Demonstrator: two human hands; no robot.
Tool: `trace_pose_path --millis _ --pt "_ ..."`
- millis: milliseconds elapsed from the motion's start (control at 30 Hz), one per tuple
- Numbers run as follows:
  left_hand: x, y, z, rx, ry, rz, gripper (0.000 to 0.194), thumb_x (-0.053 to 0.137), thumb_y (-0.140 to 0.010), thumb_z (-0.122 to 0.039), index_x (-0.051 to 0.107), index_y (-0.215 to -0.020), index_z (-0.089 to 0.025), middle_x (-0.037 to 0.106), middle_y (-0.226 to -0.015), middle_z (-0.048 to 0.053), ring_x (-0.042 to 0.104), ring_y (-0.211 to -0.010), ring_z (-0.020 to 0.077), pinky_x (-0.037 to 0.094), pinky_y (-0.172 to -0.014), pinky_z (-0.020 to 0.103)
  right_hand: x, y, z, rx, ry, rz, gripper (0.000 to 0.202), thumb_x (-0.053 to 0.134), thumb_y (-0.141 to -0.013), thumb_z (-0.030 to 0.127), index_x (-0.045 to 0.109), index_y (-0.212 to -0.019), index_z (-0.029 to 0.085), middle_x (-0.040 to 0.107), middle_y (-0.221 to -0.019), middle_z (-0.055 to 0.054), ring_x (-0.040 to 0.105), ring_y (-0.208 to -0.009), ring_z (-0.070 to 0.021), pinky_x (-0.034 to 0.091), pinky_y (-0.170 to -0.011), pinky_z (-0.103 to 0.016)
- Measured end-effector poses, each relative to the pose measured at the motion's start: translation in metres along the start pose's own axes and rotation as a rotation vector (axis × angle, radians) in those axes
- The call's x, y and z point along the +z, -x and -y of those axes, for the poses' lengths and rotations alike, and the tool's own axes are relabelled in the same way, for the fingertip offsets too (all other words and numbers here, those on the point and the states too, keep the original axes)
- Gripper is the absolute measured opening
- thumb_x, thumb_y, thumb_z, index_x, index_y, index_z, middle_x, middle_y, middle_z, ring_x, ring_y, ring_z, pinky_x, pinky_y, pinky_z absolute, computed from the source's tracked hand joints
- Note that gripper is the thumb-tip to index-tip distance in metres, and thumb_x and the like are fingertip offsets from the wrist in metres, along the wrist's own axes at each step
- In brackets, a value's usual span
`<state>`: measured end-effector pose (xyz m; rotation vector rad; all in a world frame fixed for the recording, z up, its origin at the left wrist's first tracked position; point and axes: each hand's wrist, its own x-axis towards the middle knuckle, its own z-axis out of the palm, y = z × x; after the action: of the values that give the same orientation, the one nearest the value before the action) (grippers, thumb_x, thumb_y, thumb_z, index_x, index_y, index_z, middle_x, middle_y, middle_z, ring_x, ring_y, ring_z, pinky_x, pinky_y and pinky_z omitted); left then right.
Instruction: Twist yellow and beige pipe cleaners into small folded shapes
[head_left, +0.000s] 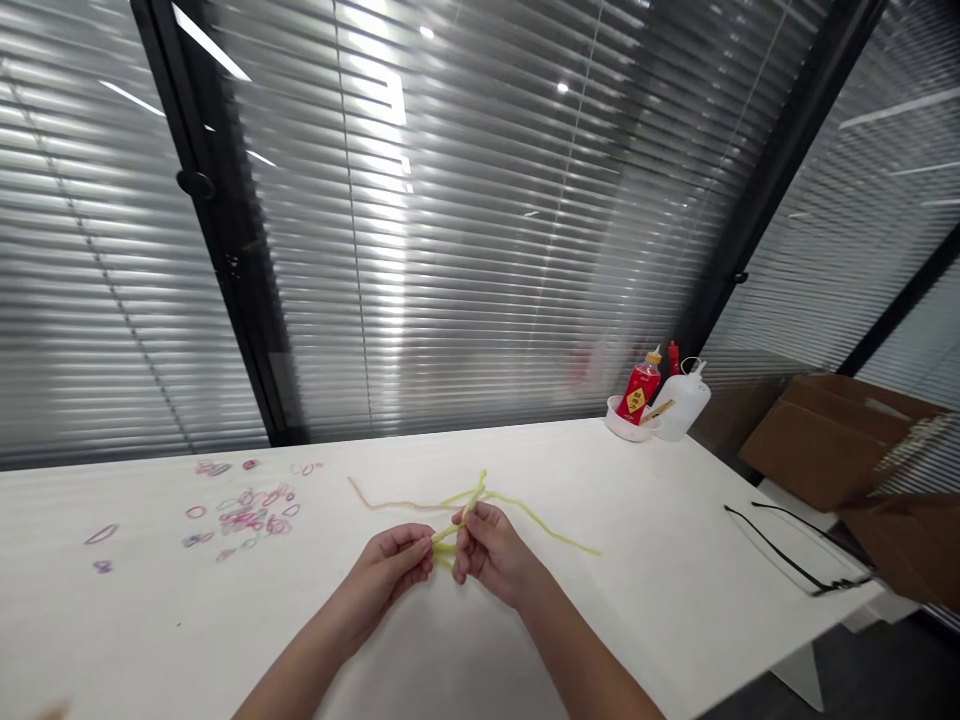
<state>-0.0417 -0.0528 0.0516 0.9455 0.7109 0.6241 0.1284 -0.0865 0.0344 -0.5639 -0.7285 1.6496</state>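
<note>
Low over the white table, my left hand (pixel 399 566) pinches a bundle of thin yellow-green fuzzy stems (pixel 447 546) that look like pipe cleaners. Close beside it, my right hand (pixel 491 552) grips the same pipe cleaners higher up, its thumb and index finger pressed together. Past my right fingers a short end points up and away. One yellow length (pixel 551 530) trails off to the right, and a pale peach length (pixel 390 505) bends away to the left. How the stems cross between my fingers is partly hidden.
Many small coloured loops (pixel 251 515) lie scattered on the left of the white table (pixel 172 640). At the back right, a red-labelled bottle (pixel 640 390) stands in a white bowl (pixel 619 425) beside a white squeeze bottle (pixel 684 402). Glasses (pixel 814 580) and cardboard boxes (pixel 832 440) are farther right.
</note>
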Motion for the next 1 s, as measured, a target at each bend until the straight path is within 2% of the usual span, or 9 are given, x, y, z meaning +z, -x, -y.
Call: trace_pose_path --millis 167,267,533,767,1000 --pt "0.0006 -0.0011 0.0012 0.046 -0.007 -0.002 0.022 0.067 -0.074 -0.034 0.062 -0.082 -0.014 0.053 -0.074 0.002 0.047 -0.071 0.0086 0.042 -0.071 0.02 -0.0006 0.0001 -0.002 0.022 0.014 0.05 0.027 0.069 -0.073 0.034 0.058 -0.079 0.01 0.059 -0.061 0.0 0.055 -0.042 -0.0121 0.048 -0.043 -0.027" --pt "0.0013 -0.001 -0.0005 0.079 0.015 -0.045 0.024 0.067 -0.073 -0.035 0.061 -0.081 -0.014 0.054 -0.073 0.002 0.048 -0.072 0.0094 0.042 -0.072 0.021 -0.0009 0.0017 0.0005 0.08 0.077 0.061 0.025 0.068 -0.075 0.032 0.056 -0.08 0.01 0.062 -0.065 -0.003 0.057 -0.044 -0.0123 0.049 -0.046 -0.028" --pt "-0.0029 -0.0034 -0.002 0.191 0.126 -0.188 0.029 0.07 -0.07 -0.033 0.057 -0.091 -0.017 0.054 -0.076 -0.001 0.051 -0.074 0.0083 0.043 -0.078 0.021 0.0023 0.0041 0.0037 0.194 0.196 0.015 0.02 0.067 -0.075 0.025 0.055 -0.078 0.01 0.064 -0.092 -0.009 0.06 -0.057 -0.0114 0.049 -0.059 -0.03" --pt "-0.0076 -0.0027 0.0011 0.27 -0.044 -0.14 0.033 0.07 -0.07 -0.032 0.054 -0.095 -0.017 0.055 -0.077 0.001 0.052 -0.075 0.0105 0.042 -0.074 0.022 0.0029 0.0007 0.0015 0.213 0.189 -0.064 0.02 0.066 -0.07 0.023 0.051 -0.067 0.011 0.063 -0.075 -0.006 0.056 -0.05 -0.0114 0.045 -0.056 -0.029" --pt "0.0002 0.0025 -0.0065 0.333 -0.263 -0.189 0.038 0.068 -0.07 -0.037 0.057 -0.099 -0.016 0.052 -0.071 0.0 0.051 -0.071 0.0114 0.042 -0.068 0.022 0.0032 0.0004 -0.0017 0.23 0.369 -0.12 0.02 0.062 -0.07 0.025 0.048 -0.062 0.011 0.063 -0.068 -0.007 0.046 -0.041 -0.0073 0.035 -0.044 -0.022"
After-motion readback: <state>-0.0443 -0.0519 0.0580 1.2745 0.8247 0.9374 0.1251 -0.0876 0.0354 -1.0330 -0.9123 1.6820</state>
